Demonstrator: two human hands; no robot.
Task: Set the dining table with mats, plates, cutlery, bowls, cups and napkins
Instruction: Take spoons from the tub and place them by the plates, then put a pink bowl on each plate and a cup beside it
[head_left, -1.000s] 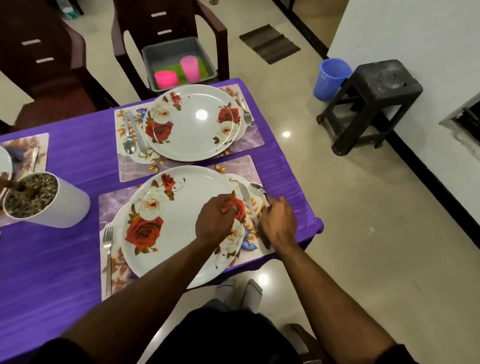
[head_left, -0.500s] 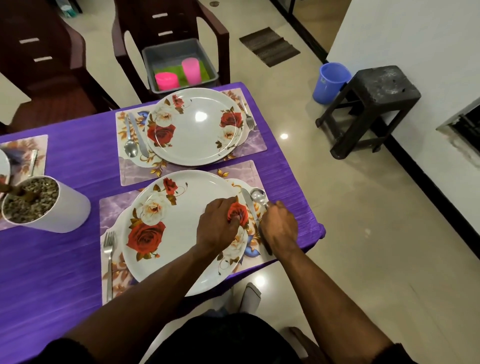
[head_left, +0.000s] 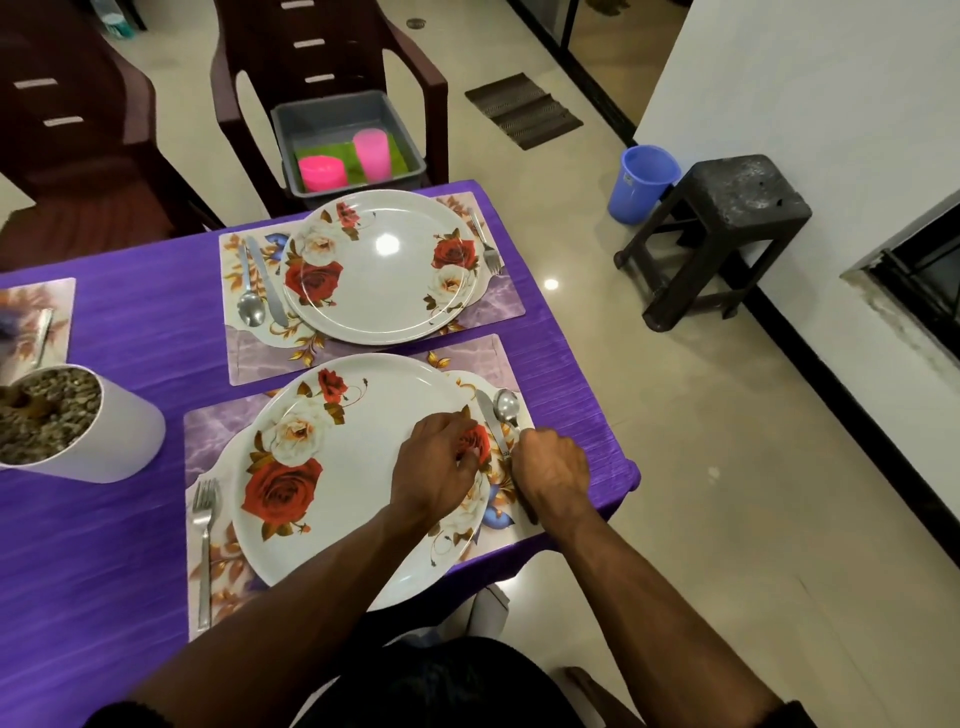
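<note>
On the near corner of the purple-clothed dining table (head_left: 114, 545), a floral place mat (head_left: 470, 358) carries a white rose-pattern plate (head_left: 358, 467), with a fork (head_left: 204, 535) lying on the mat just left of the plate and a knife (head_left: 488, 423) and spoon (head_left: 506, 408) lying side by side just right of it. The left hand (head_left: 436, 462) rests over the right part of this plate, its fingers curled down onto the red rose near the rim; whether they pinch anything I cannot tell. The right hand (head_left: 550, 467) sits on the mat just beside the plate, fingers curled over the handle ends of the knife and spoon, gripping the cutlery there. Beyond this setting lies a 2nd mat (head_left: 504, 306) bearing a 2nd rose plate (head_left: 379, 265), with a spoon and knife (head_left: 257, 291) on its left and a fork (head_left: 485, 244) on its right. At the left edge of the table stands a white pot (head_left: 114, 436) filled with pebbles, and part of a 3rd mat (head_left: 47, 312) shows behind it. A dark chair (head_left: 332, 47) at the far end holds a grey tub (head_left: 400, 130) containing 2 pink cups (head_left: 345, 161) on green cloth. On the floor to the right are a blue bucket (head_left: 641, 182) and a dark stool (head_left: 727, 218).
</note>
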